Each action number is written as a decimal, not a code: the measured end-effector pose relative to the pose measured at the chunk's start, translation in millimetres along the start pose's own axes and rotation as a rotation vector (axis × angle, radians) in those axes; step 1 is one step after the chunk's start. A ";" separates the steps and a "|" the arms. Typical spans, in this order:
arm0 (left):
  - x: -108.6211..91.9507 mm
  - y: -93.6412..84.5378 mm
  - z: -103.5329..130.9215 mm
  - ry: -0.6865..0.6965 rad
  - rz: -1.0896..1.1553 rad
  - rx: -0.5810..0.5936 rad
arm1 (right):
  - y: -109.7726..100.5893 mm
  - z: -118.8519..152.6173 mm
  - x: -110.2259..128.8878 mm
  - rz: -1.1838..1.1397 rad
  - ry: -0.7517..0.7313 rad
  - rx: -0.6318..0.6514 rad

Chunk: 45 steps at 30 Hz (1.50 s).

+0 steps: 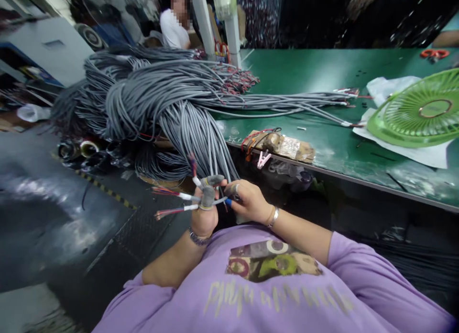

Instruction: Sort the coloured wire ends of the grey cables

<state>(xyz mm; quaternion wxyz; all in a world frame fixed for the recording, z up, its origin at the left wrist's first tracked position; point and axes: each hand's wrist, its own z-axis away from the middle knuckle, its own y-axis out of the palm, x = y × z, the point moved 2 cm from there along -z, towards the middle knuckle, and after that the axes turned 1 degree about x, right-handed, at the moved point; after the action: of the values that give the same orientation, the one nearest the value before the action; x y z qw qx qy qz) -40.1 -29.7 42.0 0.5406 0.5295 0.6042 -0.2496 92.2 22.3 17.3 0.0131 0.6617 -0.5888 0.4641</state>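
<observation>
Close to my body, my left hand [207, 213] is closed around several grey cables, with grey covers on some of its fingers. The stripped cable ends [175, 211] stick out to the left, showing white sleeves and thin coloured wires. My right hand [249, 199] sits beside it, fingers pinched together near the same cables; a grey cover and a blue band show on its fingers. What lies between those fingertips is too small to make out. Just beyond both hands, a thick bundle of grey cables [201, 137] hangs over the table edge.
A large heap of grey cables [143, 94] covers the left of the green table [304, 65]. On the right are a green fan [423, 110] and orange-handled scissors [434, 54]. A pink clip [264, 159] hangs at the front edge. A person in white [174, 29] is behind.
</observation>
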 end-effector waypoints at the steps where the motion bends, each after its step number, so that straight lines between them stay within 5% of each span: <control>1: -0.5 -4.6 -0.8 0.022 -0.063 0.036 | -3.3 1.8 -2.2 -0.026 0.028 -0.027; 4: -5.3 -19.2 -3.0 0.028 -0.272 0.178 | -14.9 11.8 -14.3 -0.098 0.154 -0.168; 9: -12.9 -36.3 -9.7 -0.002 -0.226 0.083 | -24.5 36.4 -36.3 -0.367 0.313 -0.315; 16: 11.6 7.2 -26.7 -0.241 -0.006 0.315 | -6.0 40.0 -36.9 -0.416 0.377 -0.076; 22: 33.7 45.1 -25.6 -0.183 -0.152 0.429 | -4.7 36.3 -41.4 -0.156 0.536 0.059; 31: 44.1 44.6 -19.5 -0.216 -0.292 0.348 | -1.6 32.4 -36.0 0.108 0.606 0.221; 35: 48.9 32.4 -19.4 -0.253 -0.250 0.332 | -3.6 39.2 -36.9 -0.356 0.491 0.179; 38: 45.2 25.6 -19.4 -0.301 -0.206 0.348 | -18.5 40.9 -38.1 -0.751 0.598 0.002; 40: 41.8 23.4 -19.7 -0.333 -0.187 0.349 | -30.2 37.6 -35.8 -0.794 0.696 -0.114; 45: 42.4 23.3 -20.1 -0.400 -0.183 0.395 | -38.2 19.8 -23.2 -0.822 0.715 -0.178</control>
<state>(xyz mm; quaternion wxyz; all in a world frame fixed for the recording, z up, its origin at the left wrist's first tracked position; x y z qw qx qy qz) -20.5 10.9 15.3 0.5107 0.5082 0.4706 -0.5094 137.2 40.7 11.6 0.4481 0.6347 -0.2779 0.5649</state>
